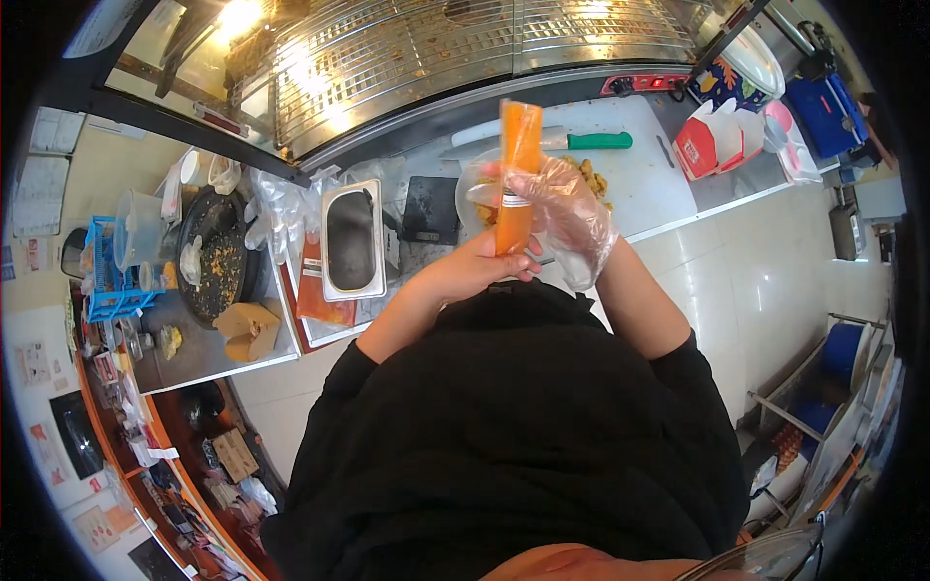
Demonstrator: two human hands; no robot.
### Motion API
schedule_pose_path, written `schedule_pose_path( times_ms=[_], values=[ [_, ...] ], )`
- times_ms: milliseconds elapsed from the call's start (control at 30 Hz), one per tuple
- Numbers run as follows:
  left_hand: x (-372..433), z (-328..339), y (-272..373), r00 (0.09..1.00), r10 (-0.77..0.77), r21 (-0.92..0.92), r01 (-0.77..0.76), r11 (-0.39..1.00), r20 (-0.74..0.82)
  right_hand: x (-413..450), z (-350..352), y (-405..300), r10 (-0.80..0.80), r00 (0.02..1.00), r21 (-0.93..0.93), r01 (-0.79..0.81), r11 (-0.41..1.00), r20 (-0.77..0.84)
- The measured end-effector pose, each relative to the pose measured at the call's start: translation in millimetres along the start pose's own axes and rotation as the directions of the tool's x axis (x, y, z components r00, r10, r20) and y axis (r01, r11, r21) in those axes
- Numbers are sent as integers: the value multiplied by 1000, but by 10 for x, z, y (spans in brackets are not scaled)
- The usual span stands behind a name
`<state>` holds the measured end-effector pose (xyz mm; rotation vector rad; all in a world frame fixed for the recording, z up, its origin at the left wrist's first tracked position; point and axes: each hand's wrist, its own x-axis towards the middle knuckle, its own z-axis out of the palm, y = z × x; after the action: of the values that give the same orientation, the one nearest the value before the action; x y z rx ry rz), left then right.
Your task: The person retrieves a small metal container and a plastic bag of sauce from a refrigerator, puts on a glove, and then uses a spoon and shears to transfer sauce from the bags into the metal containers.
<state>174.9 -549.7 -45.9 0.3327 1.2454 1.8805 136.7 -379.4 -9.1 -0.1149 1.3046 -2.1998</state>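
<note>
An orange packet of clear film [522, 138], with a white label, stands upright between both hands. My bare left hand [498, 263] is closed around its lower end. My right hand [570, 210], in a clear plastic glove, grips it around the middle. Partly hidden behind the hands, a clear bowl [468, 190] and pieces of fried food [590, 176] lie at the white cutting board [639, 171]. Beyond the hands, a knife with a green handle [599, 141] lies across the board.
A steel pan [353, 240] stands left, beside a black scale [430, 209] and plastic gloves [280, 207]. Farther left are a black round tray [218, 254] with crumbs and an open cardboard box [247, 330]. Red-and-white food boxes [716, 141] stand right. A lit display warmer [407, 43] borders the back.
</note>
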Motion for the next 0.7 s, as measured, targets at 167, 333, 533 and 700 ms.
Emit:
schedule_pose_path(
  times_ms=[167, 333, 533, 700],
  values=[
    [13, -96, 74, 995, -83, 111, 88, 990, -47, 119, -61, 55, -156, 962, -279, 91, 956, -222],
    [10, -78, 107, 964, -234, -36, 232, 972, -125, 189, -165, 187, -210, 931, -328, 107, 939, -299],
    [71, -106, -110, 894, -337, -13, 349, 937, -296, 216, -194, 305, -219, 908, -128, 185, 974, -357],
    [-27, -72, -107, 965, -234, -324, 187, 927, -115, 299, -337, 376, -134, 919, -159, 79, 984, -370]
  ],
)
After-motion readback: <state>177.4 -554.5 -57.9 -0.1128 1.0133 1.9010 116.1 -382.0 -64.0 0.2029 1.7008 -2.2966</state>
